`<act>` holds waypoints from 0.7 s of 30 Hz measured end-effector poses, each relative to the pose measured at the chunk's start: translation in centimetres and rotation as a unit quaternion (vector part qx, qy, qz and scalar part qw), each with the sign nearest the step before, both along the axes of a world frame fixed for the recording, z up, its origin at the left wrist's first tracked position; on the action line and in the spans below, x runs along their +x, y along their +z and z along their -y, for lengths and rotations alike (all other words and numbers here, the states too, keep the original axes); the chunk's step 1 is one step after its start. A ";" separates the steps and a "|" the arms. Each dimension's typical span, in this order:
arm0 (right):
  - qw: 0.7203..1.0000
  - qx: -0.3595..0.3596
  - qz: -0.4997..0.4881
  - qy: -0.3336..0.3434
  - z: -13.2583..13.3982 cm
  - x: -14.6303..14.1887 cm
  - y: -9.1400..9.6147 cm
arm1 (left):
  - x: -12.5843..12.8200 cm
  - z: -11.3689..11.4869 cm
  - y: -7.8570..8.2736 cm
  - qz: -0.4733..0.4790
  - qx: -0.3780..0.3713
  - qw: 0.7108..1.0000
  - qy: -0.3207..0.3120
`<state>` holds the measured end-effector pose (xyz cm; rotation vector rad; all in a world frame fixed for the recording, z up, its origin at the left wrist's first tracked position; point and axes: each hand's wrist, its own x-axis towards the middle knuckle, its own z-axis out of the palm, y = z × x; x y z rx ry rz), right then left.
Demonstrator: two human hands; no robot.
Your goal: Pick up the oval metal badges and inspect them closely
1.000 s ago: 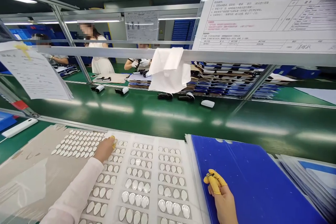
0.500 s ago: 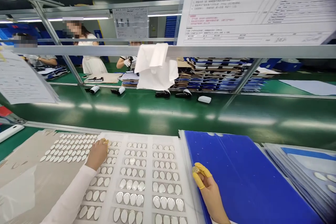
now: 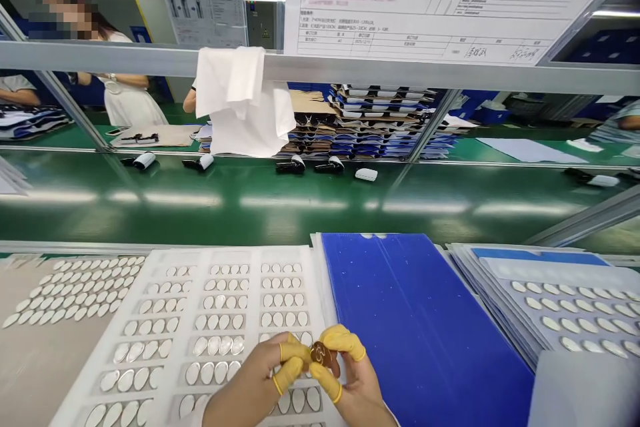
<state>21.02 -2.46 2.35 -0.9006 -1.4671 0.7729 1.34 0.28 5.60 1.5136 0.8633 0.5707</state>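
Observation:
Over the lower part of the white tray (image 3: 254, 293), my two hands meet at a small oval shiny piece (image 3: 320, 352) with a brown-gold face. My right hand (image 3: 357, 377) pinches it from the right between yellow-covered thumb and fingers. From the left, the fingertips of my left hand (image 3: 260, 373), also in yellow finger cots, close on its edge. Rows of white-faced oval pieces (image 3: 221, 301) lie in the tray's slots, and the hands hide a few of them. To the right of the tray lies a blue plastic sheet (image 3: 415, 320).
Loose oval pieces (image 3: 85, 287) lie in rows on a grey-brown board at left. Stacked trays (image 3: 565, 307) with more ovals stand at right. Behind runs a green bench (image 3: 250, 203) with black-and-white devices (image 3: 145, 160). A metal rail (image 3: 400, 73) carries a white cloth (image 3: 245, 103). People work beyond.
My left hand has come from the tray's upper left to the piece in my right hand. Both hands now meet over the lower tray. The view has turned to the right.

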 end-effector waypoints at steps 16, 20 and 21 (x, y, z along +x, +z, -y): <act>0.997 -0.064 -0.020 0.039 1.9 0.4 1.4 | 2.3 1.2 2.2 0.173 -0.241 0.954 0.034; 0.991 -0.129 0.021 0.042 2.0 0.8 1.9 | 2.3 1.1 3.1 0.165 -0.229 0.959 0.016; 0.986 -0.157 0.049 0.040 2.0 0.8 2.2 | 2.4 1.1 3.2 0.152 -0.229 0.961 0.014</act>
